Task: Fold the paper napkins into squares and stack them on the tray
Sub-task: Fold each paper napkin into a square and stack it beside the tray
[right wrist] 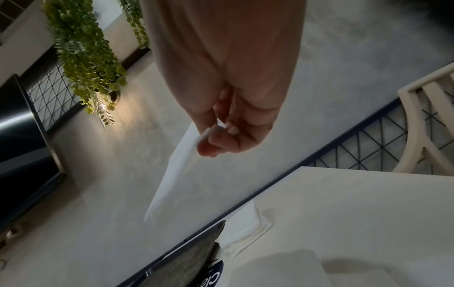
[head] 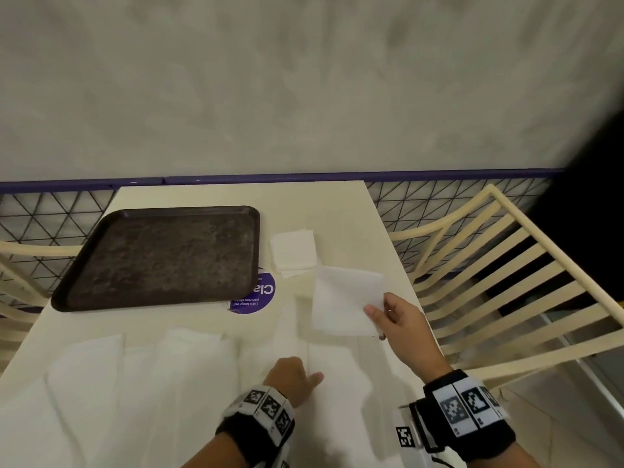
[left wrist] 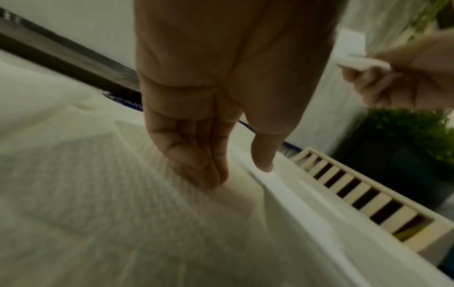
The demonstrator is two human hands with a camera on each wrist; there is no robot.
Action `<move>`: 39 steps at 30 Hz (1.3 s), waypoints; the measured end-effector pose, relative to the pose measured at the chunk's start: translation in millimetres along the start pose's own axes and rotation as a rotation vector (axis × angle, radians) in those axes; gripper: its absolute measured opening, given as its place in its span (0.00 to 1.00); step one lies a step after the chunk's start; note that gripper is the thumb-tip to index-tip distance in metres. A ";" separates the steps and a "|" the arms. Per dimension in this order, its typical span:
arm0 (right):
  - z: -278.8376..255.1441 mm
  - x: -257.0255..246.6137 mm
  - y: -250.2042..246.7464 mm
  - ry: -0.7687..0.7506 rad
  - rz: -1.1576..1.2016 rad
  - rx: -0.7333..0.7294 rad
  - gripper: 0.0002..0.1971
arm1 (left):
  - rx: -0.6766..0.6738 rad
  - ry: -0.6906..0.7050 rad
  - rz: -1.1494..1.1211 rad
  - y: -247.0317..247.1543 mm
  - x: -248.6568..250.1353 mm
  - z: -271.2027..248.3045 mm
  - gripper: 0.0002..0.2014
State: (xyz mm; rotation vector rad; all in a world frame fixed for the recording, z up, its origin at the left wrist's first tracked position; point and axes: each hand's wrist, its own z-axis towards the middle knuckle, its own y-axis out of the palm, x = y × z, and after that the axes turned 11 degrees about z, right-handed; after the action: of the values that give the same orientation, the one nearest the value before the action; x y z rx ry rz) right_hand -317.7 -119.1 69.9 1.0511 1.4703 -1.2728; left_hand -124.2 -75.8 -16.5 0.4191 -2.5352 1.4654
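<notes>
The folded napkin [head: 346, 300] hangs in the air above the right part of the table [head: 337, 204], pinched at its near right corner between the thumb and fingers of your right hand [head: 396, 324]; in the right wrist view it shows edge-on, a thin white sheet running down from your fingertips [right wrist: 209, 149]. Just beyond it a small stack of folded napkins [head: 293, 252] lies on the table, beside the right edge of the dark tray [head: 162, 255], not on it. The tray sits on the far left of the table and partly covers a round purple sticker [head: 258, 297]. Nearer to you, unfolded napkins [head: 141, 376] are spread over the table's near part. Your left hand [head: 292, 378] rests on them with its fingers straight and close together, tips touching the paper, thumb held out to the side; it holds nothing. Cream slatted chairs [head: 499, 282] stand at either side of the table, against a wire-grid railing [head: 50, 214].
</notes>
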 end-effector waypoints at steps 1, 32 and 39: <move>-0.5 1.2 -0.7 -0.002 -0.002 0.005 0.13 | 0.015 -0.018 0.029 4.7 2.3 3.1 0.27; 228.7 42.6 122.9 0.385 -0.121 0.158 0.14 | 0.273 -0.192 -1.247 -31.7 -124.8 -63.0 0.28; 199.8 37.0 130.7 0.139 -0.241 0.225 0.24 | 0.304 -0.094 -1.145 -54.4 -108.8 -66.9 0.26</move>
State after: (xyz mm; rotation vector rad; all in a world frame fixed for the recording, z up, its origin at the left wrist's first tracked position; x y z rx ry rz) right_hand -180.8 -301.6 -9.6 1.1537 1.6243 -1.5924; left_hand -2.4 -27.1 29.0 1.6377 -1.5106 1.2722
